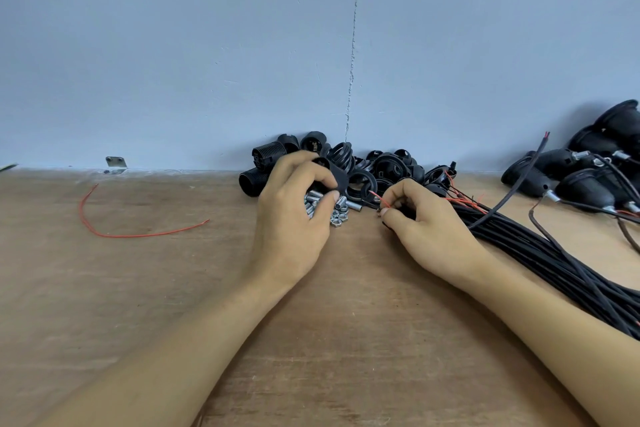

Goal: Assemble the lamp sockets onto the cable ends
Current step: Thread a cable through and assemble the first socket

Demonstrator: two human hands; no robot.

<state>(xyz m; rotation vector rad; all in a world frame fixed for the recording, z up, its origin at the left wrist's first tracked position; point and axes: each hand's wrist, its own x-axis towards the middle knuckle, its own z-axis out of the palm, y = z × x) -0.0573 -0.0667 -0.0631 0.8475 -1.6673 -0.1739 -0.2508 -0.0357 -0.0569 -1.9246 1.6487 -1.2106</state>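
1. While the far left plays no part in the coming move, I'll note it: a loose red wire (131,236) lies curved on the counter (138,305), well apart from both hands.
2. Left grip (294,218) is clenched round a black socket shell (337,177), fingers over the top and thumb underneath. It sits just above the pile of nuts and threaded tubes (337,215).
3. Spare socket parts (381,166) are heaped against the wall behind both hands.
4. Right grip (429,229) pinches a cable end. Its red lead (380,200) pokes up and left out of the fingertips.
5. Key relation: the lead tip lies just right of the shell, near but not touching. The cable's long axis runs from lower right up to that tip, so it points at the shell.
6. My call: the right grip feeds leftward while the left only lines up the bore. I can't tell which way the bore faces.
7. The cable bundle (554,260) trails off right, and the finished sockets (588,180) are beyond it.
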